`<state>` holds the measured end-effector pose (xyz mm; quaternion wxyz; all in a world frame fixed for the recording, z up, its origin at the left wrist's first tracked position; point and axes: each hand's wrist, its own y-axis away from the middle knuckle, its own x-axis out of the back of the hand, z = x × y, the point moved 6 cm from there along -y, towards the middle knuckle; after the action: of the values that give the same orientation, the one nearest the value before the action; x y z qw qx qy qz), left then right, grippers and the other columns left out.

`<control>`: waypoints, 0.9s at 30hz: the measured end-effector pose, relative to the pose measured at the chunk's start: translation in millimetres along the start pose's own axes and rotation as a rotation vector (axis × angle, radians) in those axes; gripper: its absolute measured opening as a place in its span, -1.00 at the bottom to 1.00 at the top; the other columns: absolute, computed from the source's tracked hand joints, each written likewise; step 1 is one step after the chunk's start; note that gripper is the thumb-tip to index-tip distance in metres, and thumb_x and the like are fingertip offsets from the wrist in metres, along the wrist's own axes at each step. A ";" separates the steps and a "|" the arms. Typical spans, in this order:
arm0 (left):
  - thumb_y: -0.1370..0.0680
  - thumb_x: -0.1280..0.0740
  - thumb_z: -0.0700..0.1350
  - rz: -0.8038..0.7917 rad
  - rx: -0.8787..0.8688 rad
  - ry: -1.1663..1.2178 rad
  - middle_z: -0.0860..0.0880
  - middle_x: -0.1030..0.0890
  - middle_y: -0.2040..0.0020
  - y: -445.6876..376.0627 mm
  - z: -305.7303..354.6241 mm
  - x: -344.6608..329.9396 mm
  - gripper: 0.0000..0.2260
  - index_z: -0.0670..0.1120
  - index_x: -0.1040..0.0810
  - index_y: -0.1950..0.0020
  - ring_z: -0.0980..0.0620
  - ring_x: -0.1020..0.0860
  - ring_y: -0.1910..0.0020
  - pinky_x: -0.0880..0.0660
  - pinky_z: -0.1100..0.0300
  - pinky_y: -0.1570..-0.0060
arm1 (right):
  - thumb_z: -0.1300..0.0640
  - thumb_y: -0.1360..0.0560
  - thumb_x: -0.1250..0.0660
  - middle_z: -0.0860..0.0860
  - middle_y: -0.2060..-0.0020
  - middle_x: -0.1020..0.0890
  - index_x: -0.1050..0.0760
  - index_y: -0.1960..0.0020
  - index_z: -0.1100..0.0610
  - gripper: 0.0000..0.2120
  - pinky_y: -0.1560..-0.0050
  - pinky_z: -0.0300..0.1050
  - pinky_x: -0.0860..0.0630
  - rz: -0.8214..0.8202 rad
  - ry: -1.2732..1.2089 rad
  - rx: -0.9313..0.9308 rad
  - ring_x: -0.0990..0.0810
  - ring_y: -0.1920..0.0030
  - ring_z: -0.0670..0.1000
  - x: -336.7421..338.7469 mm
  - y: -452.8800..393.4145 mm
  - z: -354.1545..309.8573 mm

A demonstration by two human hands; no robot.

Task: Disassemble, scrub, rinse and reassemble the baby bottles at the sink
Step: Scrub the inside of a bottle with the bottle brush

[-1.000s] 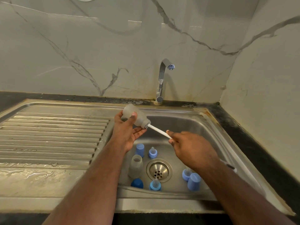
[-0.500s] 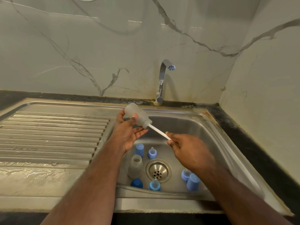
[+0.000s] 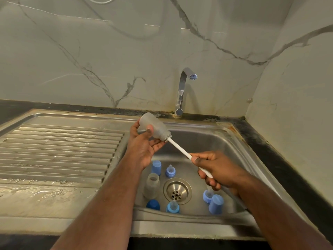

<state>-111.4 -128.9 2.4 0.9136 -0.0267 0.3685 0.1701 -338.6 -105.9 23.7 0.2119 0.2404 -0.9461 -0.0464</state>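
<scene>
My left hand point(image 3: 144, 147) grips a frosted baby bottle point(image 3: 156, 126) above the sink basin point(image 3: 200, 139), its mouth tilted down to the right. My right hand point(image 3: 218, 168) holds the white handle of a bottle brush point(image 3: 180, 149); its grey bristles show at the bottle's mouth. On the basin floor stands a second clear bottle point(image 3: 152, 185). Around the drain point(image 3: 177, 191) lie blue caps point(image 3: 156, 167) point(image 3: 216, 204), a dark blue cap point(image 3: 153, 204) and blue collars with teats point(image 3: 170, 171) point(image 3: 173, 207) point(image 3: 207, 195).
A chrome tap point(image 3: 182, 91) rises behind the basin, with no water running. The ribbed steel drainboard point(image 3: 59, 150) lies to the left, wet near its front. Marble walls close the back and right; a dark counter strip point(image 3: 281, 159) runs along the right.
My right hand has drawn back toward me along with the brush, so more of the white handle and the bristles now show outside the bottle's mouth. The bottle stays in my left hand.
</scene>
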 end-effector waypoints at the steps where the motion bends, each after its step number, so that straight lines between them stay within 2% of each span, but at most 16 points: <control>1: -0.65 -0.29 -0.24 0.014 0.005 0.008 -0.23 -0.49 -0.29 -0.2 0.2 1.1 -0.55 0.06 -0.30 -0.50 -0.35 -0.63 -0.11 -0.66 -0.20 0.10 | 0.03 -0.66 -0.23 0.04 0.39 -0.54 -0.58 -0.22 -0.15 -0.79 0.53 -0.22 -0.30 -0.002 0.014 0.001 -0.36 0.51 -0.08 0.3 0.4 -0.2; 8: -0.68 -0.26 -0.19 0.091 0.034 0.050 -0.19 -0.52 -0.24 -2.2 2.3 7.5 -0.65 0.08 -0.34 -0.43 -0.27 -0.65 -0.05 -0.67 -0.13 0.21 | 0.02 -0.65 -0.26 0.01 0.39 -0.55 -0.56 -0.25 -0.18 -0.78 0.50 -0.22 -0.35 0.094 0.194 0.061 -0.39 0.52 -0.11 9.4 -3.3 1.4; 10: -0.68 -0.26 -0.18 0.076 0.051 0.035 -0.20 -0.52 -0.25 -2.1 0.6 6.1 -0.64 0.07 -0.34 -0.45 -0.28 -0.67 -0.03 -0.68 -0.15 0.17 | 0.00 -0.65 -0.26 -0.02 0.36 -0.56 -0.54 -0.29 -0.18 -0.75 0.47 -0.28 -0.37 0.144 0.269 0.098 -0.42 0.52 -0.18 6.1 -5.6 0.4; 13: -0.68 -0.27 -0.18 0.047 0.050 -0.005 -0.20 -0.52 -0.26 -1.2 0.2 5.1 -0.64 0.08 -0.36 -0.44 -0.26 -0.70 0.02 -0.67 -0.17 0.06 | -0.08 -0.65 -0.23 -0.10 0.32 -0.59 -0.49 -0.36 -0.22 -0.70 0.30 -0.25 -0.49 0.187 0.444 0.134 -0.58 0.33 -0.11 -0.8 -8.7 -1.5; 16: -0.65 -0.30 -0.18 -0.004 0.079 -0.099 -0.20 -0.50 -0.29 2.9 -8.0 -1.2 -0.59 0.08 -0.35 -0.47 -0.26 -0.70 -0.02 -0.66 -0.15 0.04 | -0.10 -0.65 -0.21 -0.20 0.32 -0.54 -0.45 -0.41 -0.23 -0.67 0.34 -0.41 -0.37 0.220 0.523 0.164 -0.51 0.35 -0.20 -7.9 -11.9 -5.5; 18: -0.64 -0.32 -0.18 -0.023 0.085 -0.123 -0.20 -0.51 -0.29 4.5 -13.1 -5.4 -0.58 0.07 -0.35 -0.47 -0.27 -0.67 -0.06 -0.67 -0.13 0.06 | -0.09 -0.65 -0.22 -0.25 0.32 -0.52 -0.44 -0.42 -0.22 -0.66 0.35 -0.44 -0.33 0.226 0.525 0.181 -0.47 0.36 -0.22 -10.6 -12.2 -9.5; 22: -0.65 -0.30 -0.21 0.031 0.031 -0.065 -0.19 -0.52 -0.22 -0.4 -2.2 1.9 -0.64 0.05 -0.38 -0.41 -0.26 -0.69 0.04 -0.67 -0.15 0.12 | -0.05 -0.64 -0.26 -0.35 0.46 -0.52 -0.51 -0.38 -0.17 -0.68 0.30 -0.41 -0.32 0.164 0.398 0.170 -0.50 0.40 -0.31 -8.0 -9.1 -8.7; 23: -0.65 -0.29 -0.21 0.034 0.023 -0.060 -0.19 -0.52 -0.22 -1.2 0.3 3.8 -0.64 0.05 -0.38 -0.41 -0.27 -0.69 0.05 -0.67 -0.16 0.12 | -0.04 -0.64 -0.26 -0.34 0.47 -0.52 -0.52 -0.37 -0.16 -0.69 0.32 -0.39 -0.33 0.148 0.370 0.161 -0.48 0.45 -0.31 -6.9 -8.5 -6.7; 27: -0.66 -0.29 -0.19 0.066 0.022 -0.044 -0.20 -0.52 -0.22 -2.1 2.4 7.5 -0.65 0.08 -0.38 -0.41 -0.25 -0.70 0.08 -0.68 -0.13 0.18 | 0.03 -0.64 -0.28 -0.03 0.41 -0.52 -0.56 -0.27 -0.19 -0.75 0.49 -0.22 -0.36 0.091 0.205 0.095 -0.37 0.53 -0.14 -4.9 -5.3 -0.3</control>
<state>-104.1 -128.3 -1.2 0.9155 -0.0009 0.3509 0.1966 -332.3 -108.2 21.2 0.2978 0.2104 -0.9306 0.0327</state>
